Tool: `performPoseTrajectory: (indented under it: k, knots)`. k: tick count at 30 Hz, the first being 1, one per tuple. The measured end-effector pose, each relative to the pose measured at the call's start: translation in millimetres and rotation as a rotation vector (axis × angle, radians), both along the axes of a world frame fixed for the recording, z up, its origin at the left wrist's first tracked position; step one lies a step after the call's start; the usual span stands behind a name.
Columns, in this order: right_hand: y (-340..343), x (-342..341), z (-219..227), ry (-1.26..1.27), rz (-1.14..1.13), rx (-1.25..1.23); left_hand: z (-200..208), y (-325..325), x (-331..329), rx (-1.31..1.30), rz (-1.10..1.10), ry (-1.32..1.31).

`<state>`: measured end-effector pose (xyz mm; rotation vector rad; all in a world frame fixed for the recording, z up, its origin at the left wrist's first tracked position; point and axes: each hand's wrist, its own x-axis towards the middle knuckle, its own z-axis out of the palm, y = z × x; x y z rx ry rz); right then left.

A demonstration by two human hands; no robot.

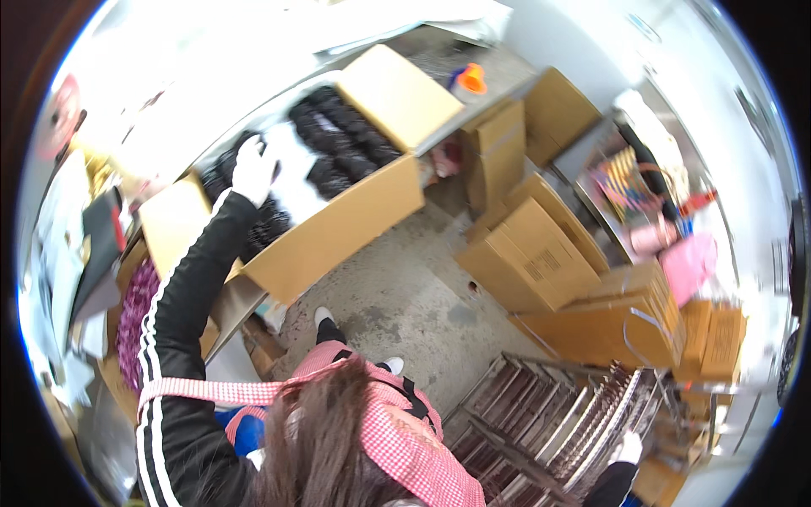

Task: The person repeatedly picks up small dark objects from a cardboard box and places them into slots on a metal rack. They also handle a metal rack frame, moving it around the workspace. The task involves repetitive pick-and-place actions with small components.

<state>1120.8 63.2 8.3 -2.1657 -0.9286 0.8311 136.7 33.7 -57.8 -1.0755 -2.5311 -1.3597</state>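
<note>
My left hand (253,175), in a white glove, reaches over an open cardboard box (346,221). Its fingers are spread and rest against black, shiny bundles (269,221) at the box's left side; the contact beneath the fingers is hidden. More black bundles (342,135) lie in rows at the right of the box, with white lining (297,173) between the groups. At the lower right, my right hand (628,448), also gloved in white, is beside a metal rack (528,460) stacked with dark brown, ridged strips (604,414). Its fingers are too small to read.
Flattened and folded cartons (541,253) lean at the right. An orange and white container (470,80) stands on the table behind the box. Purple bundles (139,317) sit at the left. A side table (608,215) holds a colourful basket and pink items. Concrete floor (380,270) lies between.
</note>
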Motion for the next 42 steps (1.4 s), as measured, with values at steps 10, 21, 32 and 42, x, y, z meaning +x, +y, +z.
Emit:
performPoseTrajectory:
  k: [10,21,32,42]
  knots:
    - [48,-412,138,-0.032,1.057,0.142,156,-1,14,0.162,-0.934,-0.067]
    - [73,-795,214,-0.985,1.813,1.841,294,39,-6,0.225,-0.857,0.504]
    - [116,-1025,177,1.319,1.967,0.169,256,-40,-112,1.062,-0.529,-0.632]
    - [127,-1165,180,1.355,1.713,-0.278,221,-37,-196,0.985,-0.084,-0.574]
